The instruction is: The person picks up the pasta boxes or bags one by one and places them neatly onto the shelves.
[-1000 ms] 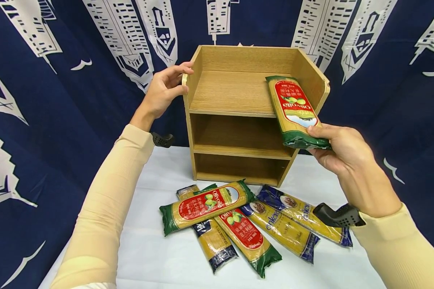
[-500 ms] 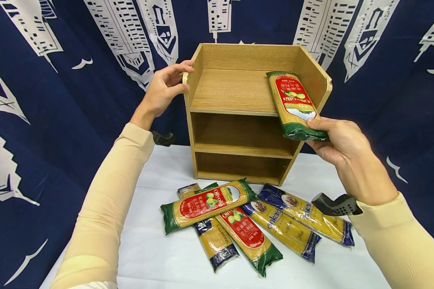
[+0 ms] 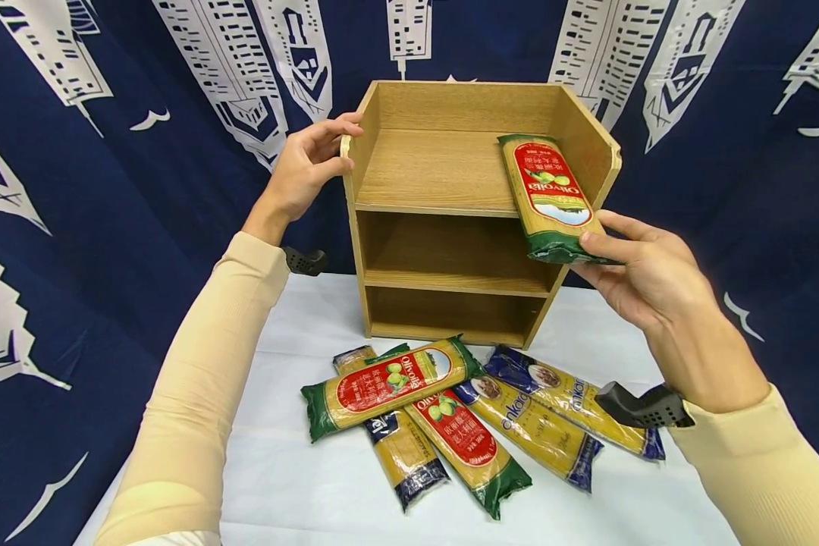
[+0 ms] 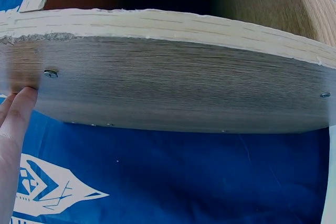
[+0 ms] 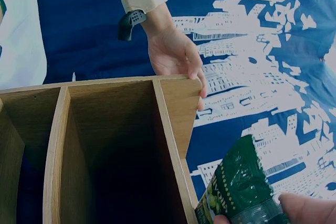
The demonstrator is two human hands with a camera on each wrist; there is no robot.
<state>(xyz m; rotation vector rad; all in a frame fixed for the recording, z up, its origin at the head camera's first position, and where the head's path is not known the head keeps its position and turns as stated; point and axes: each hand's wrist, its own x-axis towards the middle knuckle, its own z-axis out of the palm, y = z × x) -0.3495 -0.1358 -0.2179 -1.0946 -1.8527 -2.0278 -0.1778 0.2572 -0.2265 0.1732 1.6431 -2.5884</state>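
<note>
Left side first: the left hand (image 3: 296, 174) is still gripping the left wall of the wooden shelf (image 3: 437, 171), same as a second ago. The loose pasta packs (image 3: 467, 436) in front of the shelf's base haven't budged.

The change is at the shelf's right: the green-ended pack (image 3: 549, 189) sits a touch further into the top level than a second ago, and the right hand (image 3: 662, 280) now has its index finger straight along the pack's edge, thumb still pinching the near corner. I'd call that a lighter hold with the placing nearly done, but the near end hangs past the shelf's front lip.

Room-wise, there's plenty of bare deck left of the pack. The shelf's right wall is right beside it, so it's tight there; can't tell if they touch, or if the pack rests on the deck.
</note>
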